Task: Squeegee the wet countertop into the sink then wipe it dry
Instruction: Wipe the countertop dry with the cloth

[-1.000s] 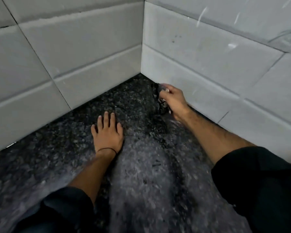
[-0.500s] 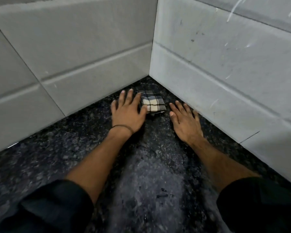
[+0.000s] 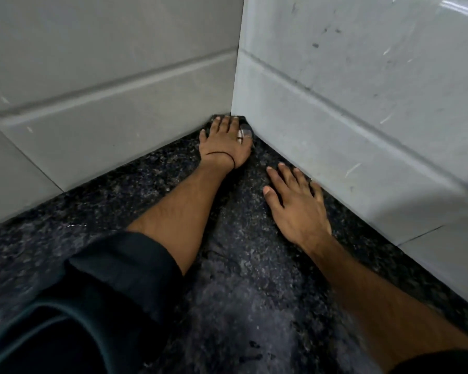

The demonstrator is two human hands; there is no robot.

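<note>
The dark speckled stone countertop [image 3: 254,292] runs into a corner between two tiled walls. A folded checked cloth [image 3: 247,128] lies pushed right into that corner, mostly hidden under my left hand [image 3: 224,143], which presses flat on it with fingers reaching the wall. My right hand [image 3: 295,203] rests palm down on the bare countertop, fingers spread, close to the right wall and a little nearer to me than the cloth. It holds nothing. No squeegee or sink is in view.
A grey tiled wall [image 3: 106,76] bounds the counter on the left and a white tiled wall [image 3: 362,90] on the right. A lighter streaked patch [image 3: 243,268] runs down the middle of the counter between my forearms. Dark sleeves cover my upper arms.
My left hand slid onto the checked cloth and pushed it into the corner. My right hand, which had let go of the cloth, stays flat on the counter beside the right wall.
</note>
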